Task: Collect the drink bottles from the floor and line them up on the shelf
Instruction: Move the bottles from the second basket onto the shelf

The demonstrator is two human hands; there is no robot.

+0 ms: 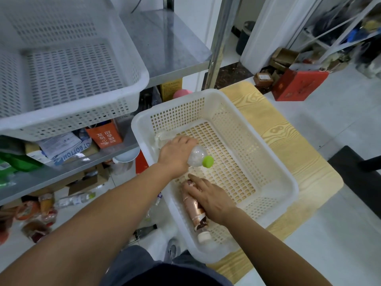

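While I lean over the white perforated plastic basket, both my hands are down inside it. My left hand is clenched round the middle of a clear plastic bottle, which lies tilted with its rounded shoulder and lime-green screw cap sticking out past my thumb side. Its crinkled transparent base pokes out beyond my knuckles, toward the basket's far left corner.

Just nearer to me, my right hand grasps a brown drink bottle with a glossy rose-bronze wrapper. My fingers curl over its wide end with the index finger laid straighter. The ribbed neck and cream cap point back toward my body. This bottle lies flat along the basket's left wall, on the gridded floor.

The basket has square holes, thick rounded rims and a rectangular shape. It rests on a pale board with printed wood grain, which spreads out to the right of my grip.

Up and to the left of my left hand, a second white slotted basket sits on a dull grey metal shelf.

Left of my forearms, on the tiled floor, lie a clear bottle with a green cap and a dark bottle.
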